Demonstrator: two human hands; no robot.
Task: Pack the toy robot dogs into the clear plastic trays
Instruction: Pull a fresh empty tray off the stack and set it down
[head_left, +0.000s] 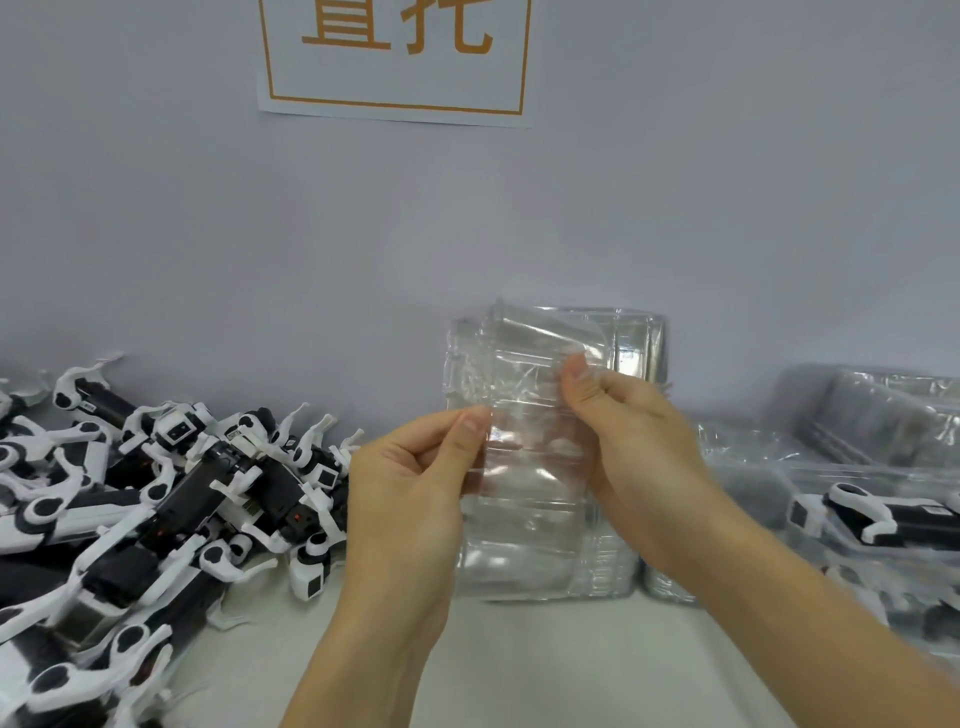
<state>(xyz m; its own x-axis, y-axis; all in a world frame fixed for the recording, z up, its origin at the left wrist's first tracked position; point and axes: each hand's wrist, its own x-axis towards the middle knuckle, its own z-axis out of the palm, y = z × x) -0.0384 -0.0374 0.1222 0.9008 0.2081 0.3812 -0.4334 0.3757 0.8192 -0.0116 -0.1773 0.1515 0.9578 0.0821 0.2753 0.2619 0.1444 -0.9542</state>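
Fingers (475, 423) of both hands pinch one clear tray (524, 467) off the stack.
Packed dog (883, 514) sits right (maybe more); loose dog pile (156, 493) waits left.

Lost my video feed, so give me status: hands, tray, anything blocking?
Left hand and right hand both pinching a clear tray, held up, empty. Robot dogs piled at left. Nothing in the way.

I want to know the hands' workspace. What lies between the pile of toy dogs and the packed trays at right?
In the head view, both hands, left and right, pinching a clear tray above a tray stack.
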